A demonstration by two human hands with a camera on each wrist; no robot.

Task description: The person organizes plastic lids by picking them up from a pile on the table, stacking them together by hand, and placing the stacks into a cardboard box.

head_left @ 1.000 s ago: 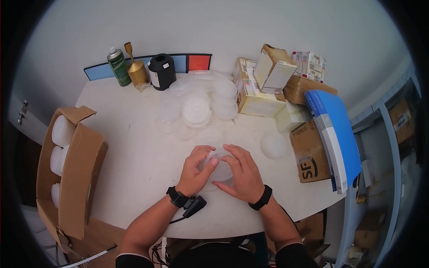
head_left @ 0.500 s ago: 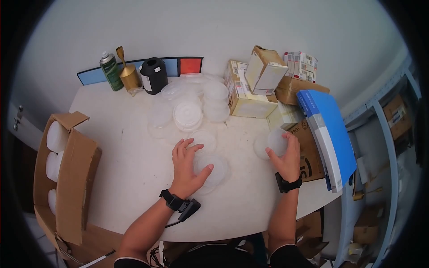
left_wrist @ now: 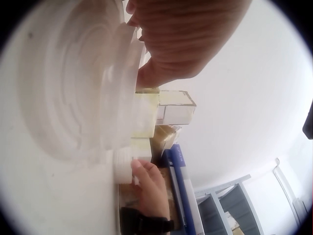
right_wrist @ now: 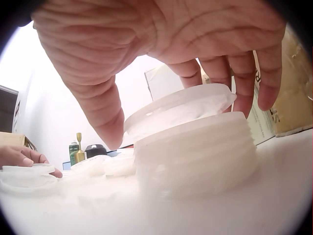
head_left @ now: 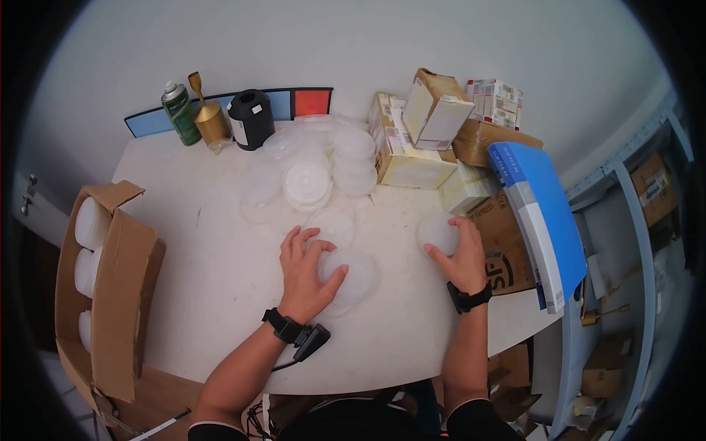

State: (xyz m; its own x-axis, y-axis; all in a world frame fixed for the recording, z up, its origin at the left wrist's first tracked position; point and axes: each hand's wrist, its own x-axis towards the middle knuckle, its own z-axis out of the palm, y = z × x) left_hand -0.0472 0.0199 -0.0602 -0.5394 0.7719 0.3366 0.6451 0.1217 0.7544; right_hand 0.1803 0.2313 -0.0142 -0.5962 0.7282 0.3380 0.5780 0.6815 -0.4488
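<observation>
Near the table's middle, my left hand (head_left: 305, 268) rests with loosely curved fingers at the left side of some stacked translucent plastic lids (head_left: 357, 278). In the left wrist view its thumb lies right at the upper rim of these lids (left_wrist: 98, 73). To the right, my right hand (head_left: 465, 257) holds a round plastic lid (right_wrist: 181, 105) between thumb and fingers. That lid is tilted over a short stack of similar lids (right_wrist: 195, 156), its right edge higher than its left. Another flat lid (head_left: 331, 226) lies just beyond my left hand.
More clear lids (head_left: 307, 184) are heaped at the back. An open carton (head_left: 121, 301) with white tubs stands at the left. A spray can (head_left: 180, 114), a gold holder (head_left: 212, 121) and a black canister (head_left: 251, 120) line the wall. Boxes (head_left: 419, 165) and blue binders (head_left: 526, 213) bound the right.
Both hands were together over the middle lids. My right hand has moved right with a lid and lowered it over the right stack; my left hand stays by the middle lids.
</observation>
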